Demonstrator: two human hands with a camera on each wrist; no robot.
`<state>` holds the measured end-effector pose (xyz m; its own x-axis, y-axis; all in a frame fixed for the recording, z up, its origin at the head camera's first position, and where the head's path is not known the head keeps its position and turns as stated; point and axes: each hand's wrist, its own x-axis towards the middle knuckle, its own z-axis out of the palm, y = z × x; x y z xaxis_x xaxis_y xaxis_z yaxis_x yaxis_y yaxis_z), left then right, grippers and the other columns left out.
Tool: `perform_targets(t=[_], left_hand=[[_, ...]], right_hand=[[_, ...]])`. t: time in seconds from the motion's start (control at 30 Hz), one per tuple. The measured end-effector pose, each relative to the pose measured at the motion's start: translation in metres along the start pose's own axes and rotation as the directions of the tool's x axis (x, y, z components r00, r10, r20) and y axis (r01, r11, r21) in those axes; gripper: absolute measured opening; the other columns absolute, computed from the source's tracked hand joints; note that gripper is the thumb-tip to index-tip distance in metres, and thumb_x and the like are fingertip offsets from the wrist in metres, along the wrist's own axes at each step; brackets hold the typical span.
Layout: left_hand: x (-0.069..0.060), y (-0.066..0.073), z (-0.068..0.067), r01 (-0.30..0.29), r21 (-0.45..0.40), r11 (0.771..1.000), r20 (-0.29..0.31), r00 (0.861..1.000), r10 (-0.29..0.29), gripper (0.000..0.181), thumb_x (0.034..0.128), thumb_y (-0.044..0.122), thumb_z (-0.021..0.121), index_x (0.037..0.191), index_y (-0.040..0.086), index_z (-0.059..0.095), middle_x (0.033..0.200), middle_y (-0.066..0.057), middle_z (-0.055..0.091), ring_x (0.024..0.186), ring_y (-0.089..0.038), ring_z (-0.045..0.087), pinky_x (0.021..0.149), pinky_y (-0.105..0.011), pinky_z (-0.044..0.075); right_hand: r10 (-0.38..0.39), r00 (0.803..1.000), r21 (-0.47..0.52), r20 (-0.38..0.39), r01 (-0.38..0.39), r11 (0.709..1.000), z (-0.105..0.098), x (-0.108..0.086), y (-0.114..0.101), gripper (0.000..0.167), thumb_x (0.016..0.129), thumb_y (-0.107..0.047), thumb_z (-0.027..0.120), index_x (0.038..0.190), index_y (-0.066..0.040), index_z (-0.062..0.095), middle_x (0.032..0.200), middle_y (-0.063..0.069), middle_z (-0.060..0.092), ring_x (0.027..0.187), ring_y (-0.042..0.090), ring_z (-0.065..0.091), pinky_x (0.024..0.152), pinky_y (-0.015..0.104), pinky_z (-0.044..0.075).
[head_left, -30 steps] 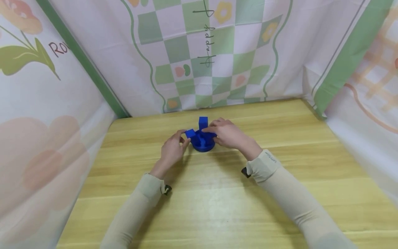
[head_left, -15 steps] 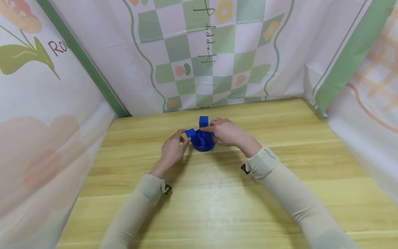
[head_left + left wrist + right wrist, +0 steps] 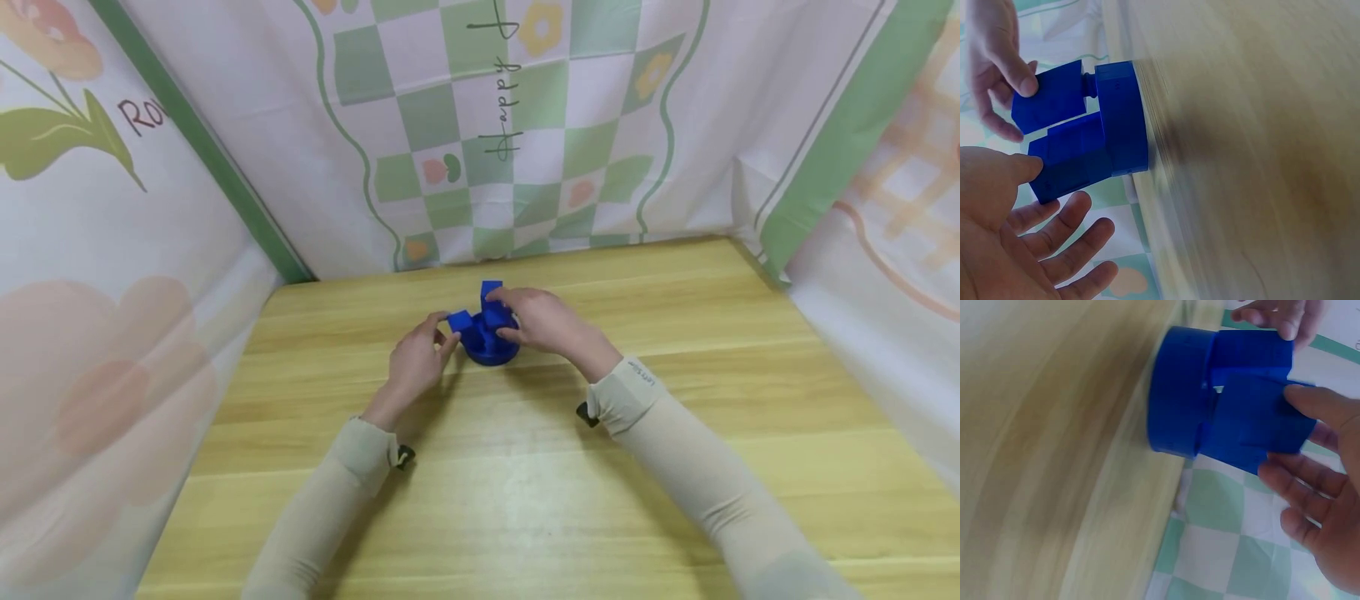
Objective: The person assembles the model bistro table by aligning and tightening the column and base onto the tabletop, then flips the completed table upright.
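Observation:
A round blue base (image 3: 491, 358) stands on the table, with blue rectangular blocks rising from it. At its left, my left hand (image 3: 415, 360) pinches the top of one block (image 3: 460, 321) between thumb and index finger; the left wrist view shows the other fingers spread loosely. My right hand (image 3: 550, 323) holds a second block (image 3: 1260, 415) between thumb and fingers on the base's right side. In the left wrist view, this second block (image 3: 1054, 97) meets the base at a small knob. A third block (image 3: 491, 287) stands upright at the back, partly behind the right fingers.
The wooden table (image 3: 510, 500) stretches toward me and to both sides. Behind the base hangs a green-and-white checked cloth (image 3: 480, 183), with more patterned cloth (image 3: 135, 333) along the left and right sides.
My right hand has shifted its fingers and raised the block it holds, which now shows more plainly between thumb and index finger. My left hand and the base have stayed put.

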<state>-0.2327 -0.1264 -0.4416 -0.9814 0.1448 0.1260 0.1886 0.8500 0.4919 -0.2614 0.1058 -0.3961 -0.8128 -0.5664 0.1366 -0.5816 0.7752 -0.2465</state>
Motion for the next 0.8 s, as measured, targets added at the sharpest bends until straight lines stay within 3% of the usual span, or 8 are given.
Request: perform_targets(t=[0.2,0.57,0.8], left_hand=[[0.0,0.0001,0.0,0.0,-0.001,1.0,0.002,1.0,0.0,0.05,0.1015,0.046,0.053,0.143,0.019,0.05,0.097,0.0,0.068,0.076,-0.018,0.062,0.064,-0.032,0.05],[0.0006,-0.0004,0.0018,-0.015,-0.012,1.0,-0.01,1.0,0.015,0.048,0.1011,0.042,0.056,0.142,0.018,0.052,0.095,0.001,0.068,0.074,-0.017,0.061,0.064,-0.032,0.049],[-0.0006,0.0,0.0004,-0.013,0.002,1.0,-0.009,1.0,0.013,0.048,0.1014,0.044,0.055,0.142,0.018,0.051,0.095,0.001,0.069,0.074,-0.017,0.061,0.063,-0.032,0.05]], right_hand=[[0.01,1.0,-0.103,0.01,-0.009,0.995,0.0003,-0.0017,0.0001,0.057,0.091,-0.036,0.071,0.142,-0.015,0.056,0.118,0.016,0.067,0.104,0.034,0.067,0.092,0.05,0.055],[0.088,0.996,-0.003,0.018,-0.088,0.996,-0.0022,0.0008,0.0005,0.061,0.087,-0.031,0.075,0.136,0.0,0.058,0.126,0.02,0.067,0.115,0.035,0.065,0.099,0.048,0.053],[0.165,0.986,0.02,0.001,-0.165,0.986,-0.0024,0.0015,0.0019,0.053,0.086,-0.036,0.077,0.122,0.0,0.062,0.1,0.013,0.071,0.089,0.027,0.068,0.08,0.042,0.057]])
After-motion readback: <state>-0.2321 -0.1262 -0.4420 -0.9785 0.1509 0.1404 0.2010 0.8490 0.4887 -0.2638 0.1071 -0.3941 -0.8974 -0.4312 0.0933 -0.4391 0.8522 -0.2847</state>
